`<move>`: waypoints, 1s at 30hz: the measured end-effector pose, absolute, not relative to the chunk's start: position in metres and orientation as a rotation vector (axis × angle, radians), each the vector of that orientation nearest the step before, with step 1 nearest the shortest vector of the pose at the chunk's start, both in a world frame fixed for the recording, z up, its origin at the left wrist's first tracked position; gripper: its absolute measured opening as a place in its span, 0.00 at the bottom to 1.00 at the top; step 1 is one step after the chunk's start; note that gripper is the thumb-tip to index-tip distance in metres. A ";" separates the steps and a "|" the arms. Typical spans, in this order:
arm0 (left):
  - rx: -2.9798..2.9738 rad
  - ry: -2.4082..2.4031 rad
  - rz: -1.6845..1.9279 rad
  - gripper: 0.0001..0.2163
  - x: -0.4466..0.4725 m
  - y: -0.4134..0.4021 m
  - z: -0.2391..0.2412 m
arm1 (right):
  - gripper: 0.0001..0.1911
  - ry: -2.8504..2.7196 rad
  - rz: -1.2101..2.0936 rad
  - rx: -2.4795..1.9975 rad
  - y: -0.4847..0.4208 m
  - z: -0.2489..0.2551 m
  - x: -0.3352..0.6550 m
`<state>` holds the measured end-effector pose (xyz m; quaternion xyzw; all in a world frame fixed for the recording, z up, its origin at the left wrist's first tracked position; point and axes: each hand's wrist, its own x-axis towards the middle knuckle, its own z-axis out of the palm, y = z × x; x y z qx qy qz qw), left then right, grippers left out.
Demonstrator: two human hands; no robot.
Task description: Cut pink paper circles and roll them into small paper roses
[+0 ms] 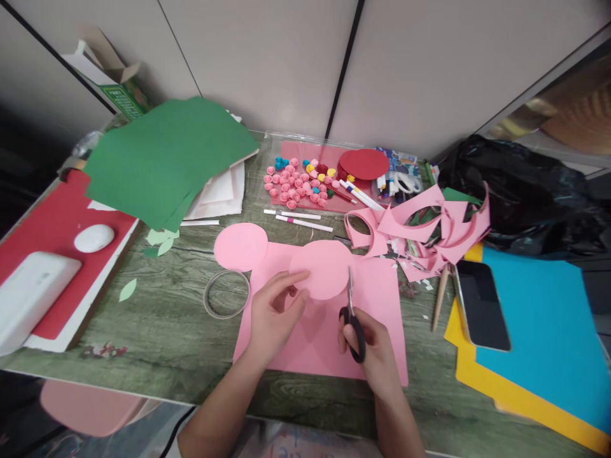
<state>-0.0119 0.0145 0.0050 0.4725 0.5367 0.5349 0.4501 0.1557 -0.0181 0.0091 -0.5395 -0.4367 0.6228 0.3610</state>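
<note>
Between the thumb and fingers of my left hand [277,312] is the left edge of a pink paper circle [322,268], raised above a pink sheet [329,343]. My right hand [375,346] grips scissors [352,324] by their black handles, fingers through the loops. The blades point away from me and lie along the circle's right edge; whether they touch it I cannot tell. Another pink paper circle [241,247] overlaps the sheet's far left corner. A roll of tape [226,294] rests beside the sheet, left of my left hand.
Pink paper offcuts [415,222], a phone [482,305] and blue paper [548,331] lie to the right. Rolled paper flowers [291,181], markers [304,222] and red circles [365,164] are at the back. Green paper [172,152] and a white case [38,299] occupy the left.
</note>
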 end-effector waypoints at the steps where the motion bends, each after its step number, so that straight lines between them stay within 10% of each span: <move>1: 1.173 1.332 1.328 0.11 -0.012 0.015 0.005 | 0.15 -1.124 1.604 -1.388 -0.018 0.009 0.155; 30: 1.188 1.343 1.304 0.13 -0.012 0.015 0.006 | 0.18 -1.117 1.624 -1.398 -0.019 0.008 0.156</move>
